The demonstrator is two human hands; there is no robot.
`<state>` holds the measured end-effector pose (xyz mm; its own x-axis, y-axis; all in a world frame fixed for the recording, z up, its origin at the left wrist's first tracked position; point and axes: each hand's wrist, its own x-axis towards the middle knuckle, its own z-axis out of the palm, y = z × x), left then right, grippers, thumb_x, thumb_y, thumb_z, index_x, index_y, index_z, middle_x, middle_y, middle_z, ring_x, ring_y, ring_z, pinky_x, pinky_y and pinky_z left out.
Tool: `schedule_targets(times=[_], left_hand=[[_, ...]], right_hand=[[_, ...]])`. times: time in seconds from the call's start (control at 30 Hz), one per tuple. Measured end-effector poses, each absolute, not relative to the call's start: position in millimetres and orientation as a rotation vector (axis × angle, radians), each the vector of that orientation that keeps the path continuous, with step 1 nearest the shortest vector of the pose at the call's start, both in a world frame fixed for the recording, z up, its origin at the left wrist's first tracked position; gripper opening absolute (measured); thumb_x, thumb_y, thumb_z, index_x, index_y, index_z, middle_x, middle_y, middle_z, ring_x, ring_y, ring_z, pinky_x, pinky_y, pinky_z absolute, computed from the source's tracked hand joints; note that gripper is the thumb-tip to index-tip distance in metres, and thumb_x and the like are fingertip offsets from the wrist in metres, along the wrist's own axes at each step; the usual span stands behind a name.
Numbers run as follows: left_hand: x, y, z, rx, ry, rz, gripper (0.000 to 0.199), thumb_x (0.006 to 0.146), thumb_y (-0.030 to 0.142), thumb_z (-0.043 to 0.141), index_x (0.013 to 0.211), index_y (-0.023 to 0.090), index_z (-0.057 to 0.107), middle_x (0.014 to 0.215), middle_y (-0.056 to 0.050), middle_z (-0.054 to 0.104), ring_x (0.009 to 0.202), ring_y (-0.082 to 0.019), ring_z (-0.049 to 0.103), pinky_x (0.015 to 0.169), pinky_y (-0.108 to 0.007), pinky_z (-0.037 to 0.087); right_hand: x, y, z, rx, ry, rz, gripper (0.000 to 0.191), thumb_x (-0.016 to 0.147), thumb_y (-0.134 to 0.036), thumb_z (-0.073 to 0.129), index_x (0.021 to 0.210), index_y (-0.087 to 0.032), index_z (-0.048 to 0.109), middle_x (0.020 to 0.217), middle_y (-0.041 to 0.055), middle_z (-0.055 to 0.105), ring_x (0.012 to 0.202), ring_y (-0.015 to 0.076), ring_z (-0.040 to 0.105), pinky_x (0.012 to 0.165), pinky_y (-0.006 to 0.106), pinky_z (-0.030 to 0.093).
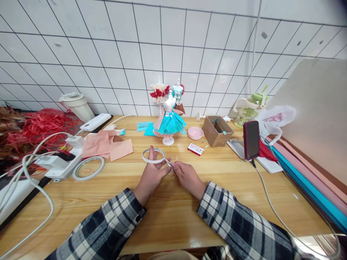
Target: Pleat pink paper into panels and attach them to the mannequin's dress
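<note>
A thin roll of white tape (145,159) hangs around the raised finger of my left hand (152,176). That hand's thumb and fingers pinch close to the tape's pulled-out end. My right hand (189,177) is closed, its thumb and fingertips on the narrow loose strip (168,162), and the two hands nearly meet. Behind them stands a small mannequin (169,121) in a turquoise and pink crepe-paper dress on a round white base. Two more dressed mannequins (159,90) stand at the back, partly hidden by it.
At left lie a larger tape roll (89,168), peach paper (121,149) and a power strip (65,164) with cables. Beyond my hands are a pink bowl (195,133), a small red-and-white box (195,149) and a cardboard box (217,131). A phone (251,140) stands upright at right.
</note>
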<state>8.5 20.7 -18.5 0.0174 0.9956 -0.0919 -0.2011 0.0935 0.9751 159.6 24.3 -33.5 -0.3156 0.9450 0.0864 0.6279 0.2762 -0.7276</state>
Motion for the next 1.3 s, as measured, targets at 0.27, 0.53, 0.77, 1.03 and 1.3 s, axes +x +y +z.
schedule_targets(times=[0.27,0.53,0.77,1.03,1.3], left_hand=[[8.8,20.2,-18.6,1.029,1.072,1.220,0.122,0.066,0.013,0.076,0.147,0.040,-0.012,0.160,-0.013,0.001,0.115,-0.023,0.058,0.097,-0.039,0.047],[9.3,20.0,-19.2,1.016,1.075,1.213,0.122,0.066,0.015,0.076,0.147,0.041,-0.012,0.160,-0.012,0.003,0.113,-0.021,0.059,0.098,-0.037,0.047],[10.6,19.1,-18.0,0.985,1.065,1.224,0.121,0.067,0.014,0.076,0.147,0.041,-0.010,0.160,-0.011,0.005,0.113,-0.021,0.060,0.098,-0.037,0.047],[10.5,18.7,-18.2,0.984,1.049,1.222,0.119,0.068,0.013,0.076,0.148,0.042,-0.007,0.160,-0.011,0.006,0.112,-0.022,0.061,0.098,-0.039,0.047],[9.0,19.5,-18.7,0.985,1.042,1.208,0.122,0.067,0.012,0.076,0.146,0.042,-0.012,0.159,-0.012,0.007,0.114,-0.022,0.060,0.098,-0.040,0.048]], right_hand=[[156.9,21.6,-30.9,-1.419,-2.022,0.791,0.036,0.098,-0.040,0.034,0.075,-0.021,0.053,0.068,0.0011,0.060,0.061,0.0143,0.051,0.059,0.023,0.033],[156.5,21.3,-31.2,-1.410,-1.982,0.806,0.037,0.097,-0.043,0.033,0.074,-0.021,0.052,0.066,0.0003,0.058,0.060,0.0139,0.050,0.059,0.023,0.033],[156.8,22.6,-32.9,-1.411,-1.945,0.837,0.038,0.096,-0.045,0.035,0.072,-0.021,0.051,0.064,-0.0007,0.057,0.059,0.0134,0.050,0.057,0.023,0.032],[156.9,23.0,-31.3,-1.397,-1.916,0.885,0.038,0.095,-0.045,0.036,0.070,-0.021,0.051,0.063,-0.0012,0.055,0.059,0.0127,0.048,0.058,0.023,0.031],[157.8,24.9,-32.8,-1.425,-1.892,0.921,0.039,0.093,-0.046,0.041,0.067,-0.020,0.053,0.060,-0.0019,0.055,0.057,0.0118,0.046,0.055,0.022,0.030]])
